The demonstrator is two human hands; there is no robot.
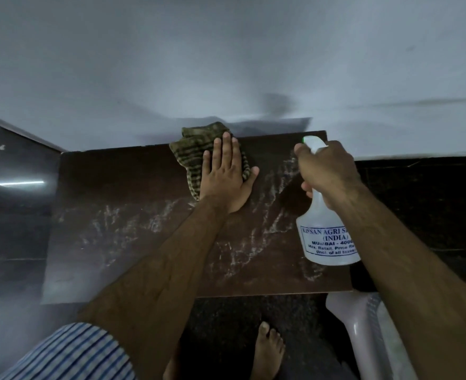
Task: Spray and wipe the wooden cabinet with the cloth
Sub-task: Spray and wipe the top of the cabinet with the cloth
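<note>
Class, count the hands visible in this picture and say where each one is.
2. The left hand lies flat on the cloth at the back of the cabinet top; the right hand grips the spray bottle near the right edge. None seems hidden.

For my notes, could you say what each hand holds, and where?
Right hand grips the spray bottle by its neck; left hand just presses the cloth flat.

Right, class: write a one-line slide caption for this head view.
Left hand presses striped cloth on the streaked cabinet top; right hand grips a spray bottle.
</note>
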